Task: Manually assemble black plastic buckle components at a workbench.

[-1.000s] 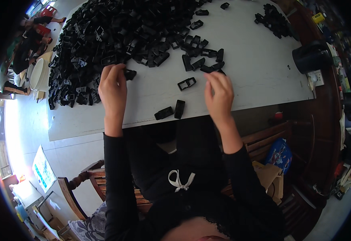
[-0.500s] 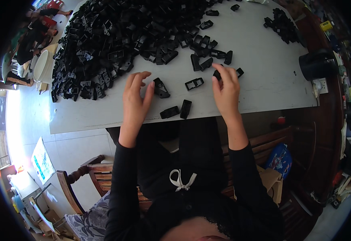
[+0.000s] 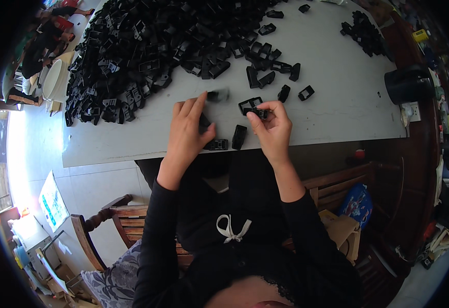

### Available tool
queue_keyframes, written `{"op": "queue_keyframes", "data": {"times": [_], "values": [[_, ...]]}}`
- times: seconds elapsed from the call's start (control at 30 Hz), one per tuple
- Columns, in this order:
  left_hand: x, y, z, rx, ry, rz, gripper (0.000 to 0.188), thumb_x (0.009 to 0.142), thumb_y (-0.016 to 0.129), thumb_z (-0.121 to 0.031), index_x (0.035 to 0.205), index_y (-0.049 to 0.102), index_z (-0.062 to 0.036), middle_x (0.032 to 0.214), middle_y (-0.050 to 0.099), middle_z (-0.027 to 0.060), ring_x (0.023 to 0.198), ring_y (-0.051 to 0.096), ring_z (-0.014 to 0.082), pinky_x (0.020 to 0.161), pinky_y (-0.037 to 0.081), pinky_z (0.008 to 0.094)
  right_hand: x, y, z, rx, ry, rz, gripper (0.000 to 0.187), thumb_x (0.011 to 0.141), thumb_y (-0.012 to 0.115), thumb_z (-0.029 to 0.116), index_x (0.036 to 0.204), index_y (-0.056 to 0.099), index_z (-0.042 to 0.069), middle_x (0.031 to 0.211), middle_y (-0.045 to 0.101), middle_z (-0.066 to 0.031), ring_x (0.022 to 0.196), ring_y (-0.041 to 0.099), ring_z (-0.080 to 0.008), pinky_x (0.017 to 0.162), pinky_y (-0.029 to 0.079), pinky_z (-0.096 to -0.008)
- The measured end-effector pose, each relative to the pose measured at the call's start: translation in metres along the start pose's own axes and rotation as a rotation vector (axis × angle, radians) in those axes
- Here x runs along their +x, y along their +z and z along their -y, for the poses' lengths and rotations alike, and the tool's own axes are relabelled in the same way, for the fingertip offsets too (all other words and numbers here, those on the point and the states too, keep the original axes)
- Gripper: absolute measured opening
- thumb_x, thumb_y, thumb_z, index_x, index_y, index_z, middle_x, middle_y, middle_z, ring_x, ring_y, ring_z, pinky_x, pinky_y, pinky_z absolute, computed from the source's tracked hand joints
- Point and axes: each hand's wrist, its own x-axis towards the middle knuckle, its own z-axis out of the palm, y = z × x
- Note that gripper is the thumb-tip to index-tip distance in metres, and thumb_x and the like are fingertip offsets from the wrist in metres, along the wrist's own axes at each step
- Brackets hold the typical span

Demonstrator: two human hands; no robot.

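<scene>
Head view: left hand (image 3: 187, 131) over the near edge of the white table (image 3: 337, 110), fingers closed around a small black plastic piece (image 3: 204, 123); right hand (image 3: 271, 128) just beside it, pinching a black clip (image 3: 258, 111) between thumb and fingertips, next to an open black frame part (image 3: 248, 104). Two loose black parts (image 3: 229, 139) lie between the hands near the table edge; a large heap of black parts (image 3: 152, 46) covers the far left of the table; a smaller cluster (image 3: 364, 33) sits far right; black cylinder (image 3: 406, 84) at the right edge.
</scene>
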Motion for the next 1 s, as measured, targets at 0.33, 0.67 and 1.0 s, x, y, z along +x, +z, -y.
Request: {"op": "queue_keyframes", "data": {"times": [0.33,0.67,1.0], "values": [[-0.003,-0.014,0.007,-0.317,-0.033,0.089,0.046,0.076,0.065,0.002,0.121,0.06,-0.0033,0.119,0.061,0.0135,0.107,0.06,0.0327,0.087,0.05,0.0354,-0.001,0.015,0.012,0.162,0.142,0.091,0.015,0.091,0.066,0.003,0.104,0.058,0.0,0.091,0.058,-0.0023,0.071,0.057,-0.0061,0.06,0.049,-0.02],[0.0,-0.016,0.004,-0.21,0.066,-0.04,0.051,0.075,0.068,0.002,0.125,0.059,-0.0051,0.111,0.064,0.0115,0.106,0.059,0.0292,0.094,0.045,0.0379,0.006,0.022,0.008,-0.042,0.077,0.095,0.009,0.092,0.064,0.002,0.1,0.065,-0.001,0.088,0.059,0.0011,0.07,0.051,-0.0038,0.063,0.041,-0.0182],[-0.011,-0.005,0.013,-0.194,-0.012,0.011,0.067,0.068,0.073,0.001,0.131,0.055,-0.0101,0.097,0.064,0.004,0.092,0.058,0.0248,0.088,0.042,0.0366,0.003,0.069,0.017,-0.395,-0.223,0.15,0.007,0.082,0.07,0.004,0.088,0.067,0.002,0.078,0.064,-0.0074,0.064,0.06,-0.0184,0.056,0.048,-0.0294]]}}
